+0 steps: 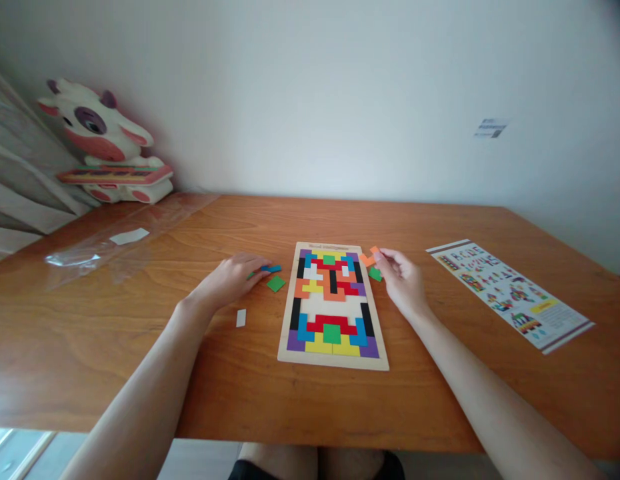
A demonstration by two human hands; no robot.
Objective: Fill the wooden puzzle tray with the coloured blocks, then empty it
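Observation:
A wooden puzzle board [333, 360] lies in the middle of the table, mostly filled with coloured block pieces. My right hand [403, 280] pinches an orange piece [369, 258] just beside the board's top right corner, with a green piece [375, 274] under it on the table. My left hand [231, 279] rests on the table left of the board, fingers curled over a blue piece [272, 269]. A green square piece [276, 283] lies just right of those fingers.
A small white piece [241, 318] lies near my left wrist. A printed pattern sheet [510, 291] lies at the right. A clear plastic bag [115, 240] and a toy cow [105, 143] sit at the back left. The table's front edge [310, 440] is close to me.

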